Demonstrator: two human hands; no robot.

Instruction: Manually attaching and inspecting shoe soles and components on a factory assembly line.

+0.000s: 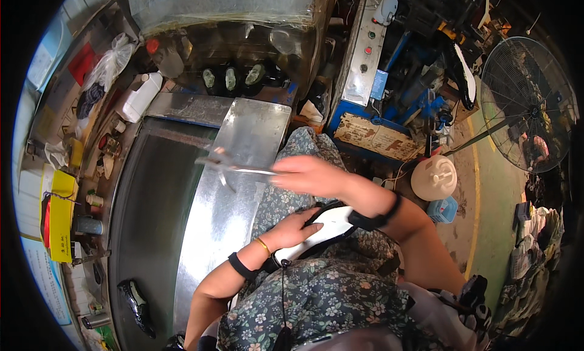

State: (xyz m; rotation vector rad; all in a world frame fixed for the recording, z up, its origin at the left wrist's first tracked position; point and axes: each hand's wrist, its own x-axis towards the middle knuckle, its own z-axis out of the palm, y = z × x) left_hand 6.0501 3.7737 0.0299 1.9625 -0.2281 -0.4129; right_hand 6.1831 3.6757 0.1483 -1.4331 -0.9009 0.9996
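On my lap lies a black shoe with its white underside turned up. My left hand grips it near its middle, thumb on the white face and fingers round the black edge. Above it, my right hand is closed on the handle of a slim metal hand tool. Motion smears the tool's head, which points left over the shiny metal plate, so its exact kind cannot be told. The tool is apart from the shoe. A floral apron covers my lap.
Left of the plate runs a dark conveyor belt with a glossy black shoe on it. Several shoes stand at the back. A machine with a control panel, a large fan and a plastic jug are at right.
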